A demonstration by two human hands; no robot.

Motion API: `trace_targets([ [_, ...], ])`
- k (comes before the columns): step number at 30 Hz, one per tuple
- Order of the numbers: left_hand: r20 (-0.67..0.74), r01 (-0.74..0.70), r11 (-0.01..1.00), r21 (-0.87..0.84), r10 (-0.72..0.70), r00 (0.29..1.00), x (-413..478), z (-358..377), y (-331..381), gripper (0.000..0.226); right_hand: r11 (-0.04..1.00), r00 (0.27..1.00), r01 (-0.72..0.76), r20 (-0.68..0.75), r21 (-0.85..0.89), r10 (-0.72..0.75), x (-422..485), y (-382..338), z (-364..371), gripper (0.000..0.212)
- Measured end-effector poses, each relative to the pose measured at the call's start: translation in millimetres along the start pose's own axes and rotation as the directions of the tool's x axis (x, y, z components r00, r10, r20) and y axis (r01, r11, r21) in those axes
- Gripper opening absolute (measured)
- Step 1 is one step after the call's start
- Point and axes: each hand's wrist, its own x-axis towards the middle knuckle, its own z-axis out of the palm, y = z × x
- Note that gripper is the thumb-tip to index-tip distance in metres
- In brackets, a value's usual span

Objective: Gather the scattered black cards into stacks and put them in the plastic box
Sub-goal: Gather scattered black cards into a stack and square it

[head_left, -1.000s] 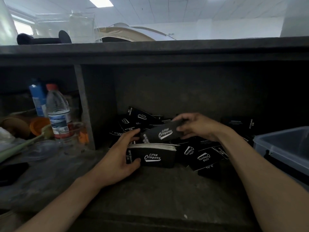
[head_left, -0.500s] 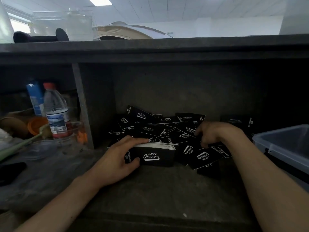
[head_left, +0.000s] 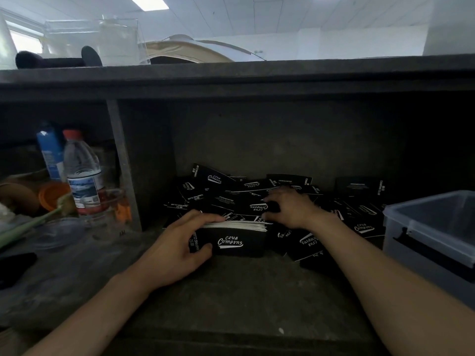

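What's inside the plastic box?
Nothing shows in the near corner of the plastic box; the picture edge cuts off the rest, its cloudy wall hides the floor. The stack is outside, in the left hand.

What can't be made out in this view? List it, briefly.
Head view only.
The plastic box: cut off by the right edge; its frosted wall blurs the inside.
The right hand: covers the loose cards beneath it; whether it pinches one is unclear.
The stack in the left hand: card count too fine to tell.
The back-right cards: print lost in shadow.
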Motion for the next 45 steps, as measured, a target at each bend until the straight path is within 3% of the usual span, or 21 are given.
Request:
trace_targets([
  [2,-0.002,0.003,1.0,-0.02,-0.003,1.0,-0.1,-0.6,1.1,0.057,0.995,0.998,0.054,-0.02,0.084,-0.053,3.8,-0.8,0.1,0.06],
  [7,-0.005,0.036,0.998,-0.051,-0.037,0.999,0.3,-0.8,4.4,0.049,0.985,0.994,0.071,-0.096,0.159,-0.056,9.8,0.3,-4.9,0.076],
  [9,-0.003,0.06,0.996,-0.064,-0.061,0.998,0.0,-0.7,5.1,0.047,0.971,0.976,0.127,-0.202,0.203,-0.086,11.6,2.8,-4.2,0.06],
  [11,0.0,0.07,0.995,-0.071,-0.07,0.998,-0.4,-0.5,5.9,0.046,0.935,0.904,0.214,-0.42,0.283,-0.08,9.7,2.7,-7.7,0.03],
  [14,0.007,0.078,0.994,-0.079,-0.078,0.997,-0.5,-0.8,6.1,0.045,0.795,0.783,0.322,-0.617,0.514,0.081,4.0,-4.0,-20.9,0.012],
  [16,0.008,0.083,0.994,-0.07,-0.083,0.997,-0.3,-1.1,6.1,0.045,0.65,0.798,0.341,-0.575,0.679,0.181,0.6,-9.6,-31.2,0.02],
  [19,-0.004,0.078,0.996,-0.051,-0.078,0.997,-0.2,-1.0,5.5,0.046,0.373,0.909,0.289,-0.375,0.882,0.181,-7.1,-14.7,-41.6,0.049],
  [21,-0.014,0.069,0.997,-0.039,-0.07,0.997,-0.3,-0.8,5.0,0.045,0.357,0.952,0.219,-0.279,0.908,0.127,-10.8,-14.4,-41.5,0.093],
  [23,-0.026,0.055,0.998,-0.026,-0.056,0.998,-0.1,-0.6,5.5,0.043,0.378,0.976,0.162,-0.205,0.912,0.075,-11.8,-15.0,-38.5,0.116],
  [27,-0.04,0.025,1.0,-0.009,-0.025,0.999,0.7,-0.3,4.8,0.043,0.348,0.991,0.116,-0.133,0.93,0.026,-13.1,-21.6,-37.8,0.087],
  [29,-0.035,0.019,1.0,-0.011,-0.019,0.999,0.7,0.4,3.0,0.044,0.322,0.993,0.097,-0.112,0.942,0.03,-13.1,-23.4,-38.7,0.059],
  [32,-0.037,0.019,1.0,-0.003,-0.019,0.999,0.8,0.7,1.8,0.045,0.367,0.99,0.095,-0.126,0.925,0.061,-12.9,-24.1,-38.1,0.012],
  [34,-0.039,0.024,1.0,-0.006,-0.024,0.999,0.9,0.5,1.7,0.045,0.336,0.994,0.074,-0.096,0.939,0.049,-11.7,-22.3,-36.5,0.009],
  [39,-0.055,0.051,0.999,-0.006,-0.052,0.997,0.0,0.3,0.6,0.053,0.194,0.995,-0.037,0.055,0.98,-0.088,-14.4,-16.0,-46.2,0.036],
  [42,-0.049,0.093,0.996,-0.015,-0.093,0.994,-0.7,0.7,-0.5,0.061,0.207,0.991,-0.091,0.108,0.974,-0.073,-17.8,-13.4,-51.8,0.028],
  [45,-0.037,0.107,0.994,-0.024,-0.108,0.993,-0.2,1.3,-0.9,0.07,0.325,0.99,-0.116,0.134,0.938,-0.033,-19.6,-11.4,-48.8,0.012],
])
